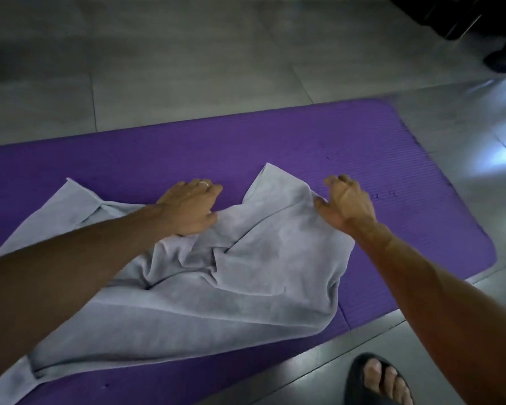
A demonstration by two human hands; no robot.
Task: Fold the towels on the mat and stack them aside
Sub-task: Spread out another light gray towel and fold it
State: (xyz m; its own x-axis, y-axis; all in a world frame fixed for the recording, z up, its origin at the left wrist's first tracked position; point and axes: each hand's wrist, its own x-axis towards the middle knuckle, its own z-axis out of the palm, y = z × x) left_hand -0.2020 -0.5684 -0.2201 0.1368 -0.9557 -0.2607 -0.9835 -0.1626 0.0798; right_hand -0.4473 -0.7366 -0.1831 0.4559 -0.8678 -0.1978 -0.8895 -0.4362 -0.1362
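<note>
One grey towel (216, 276) lies rumpled on the mat (362, 135): left hand (187, 207) presses flat, right hand (345, 201) pinches its edge; spreading underway, smoothing needed before folding.

Towel (246, 276): grey cloth, soft matt nap, rumpled w/ creases. Mat (319, 135): purple foam-like, matt, fine ribbed texture. Floor (187, 54): grey tiles, smooth, semi-glossy, light reflections at right. Sandal (360, 375): black, matt, rubbery-looking.
</note>
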